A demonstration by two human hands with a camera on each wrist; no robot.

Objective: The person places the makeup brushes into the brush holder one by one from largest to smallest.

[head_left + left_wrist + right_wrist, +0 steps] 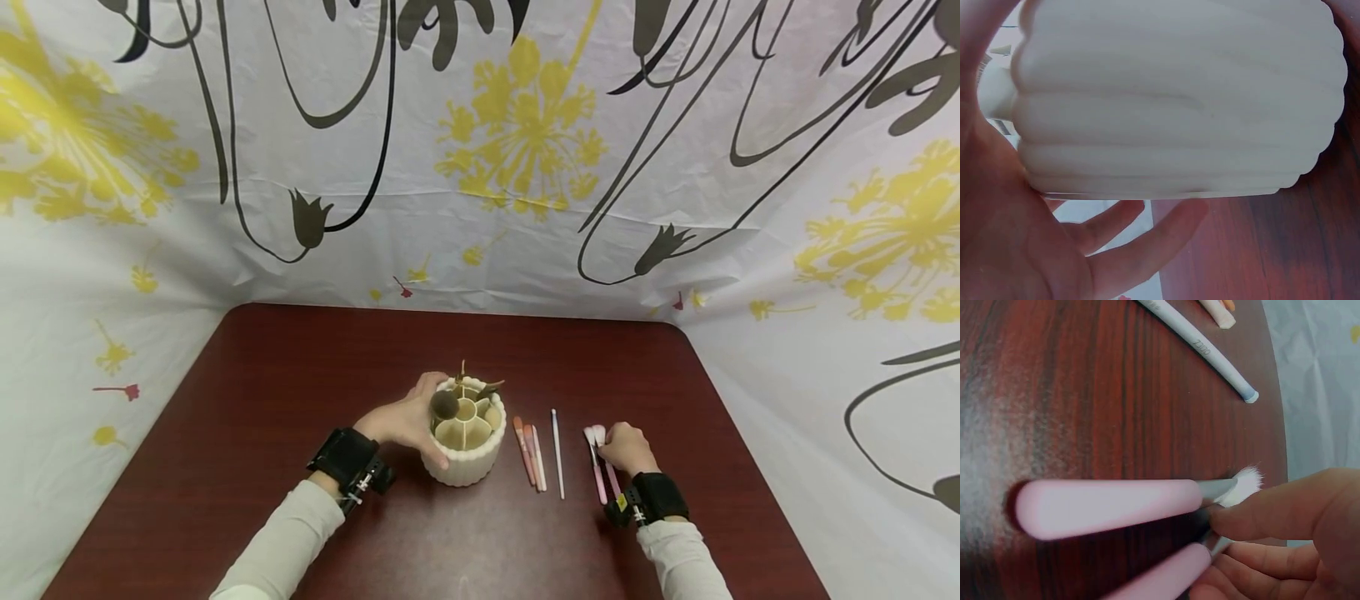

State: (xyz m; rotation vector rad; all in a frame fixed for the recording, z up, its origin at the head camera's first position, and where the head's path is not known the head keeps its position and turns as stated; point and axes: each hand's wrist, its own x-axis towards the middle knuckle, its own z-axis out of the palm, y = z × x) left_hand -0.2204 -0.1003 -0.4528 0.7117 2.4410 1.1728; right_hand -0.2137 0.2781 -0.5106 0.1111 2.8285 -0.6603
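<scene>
A cream ribbed brush holder with a divided top stands on the table, several makeup brushes in its compartments, among them a dark round-headed brush. My left hand grips its left side, thumb at the near wall and fingers round the back. In the left wrist view the scalloped holder wall fills most of the picture. Over to the right, my right hand pinches a pink-handled makeup brush near its metal collar. A second pink-handled makeup brush lies beside it, its white bristles by my thumb.
Between holder and right hand lies a thin white brush. Closer to the holder is a small group of brushes with orange and pink parts. The dark red table ends at a patterned cloth behind.
</scene>
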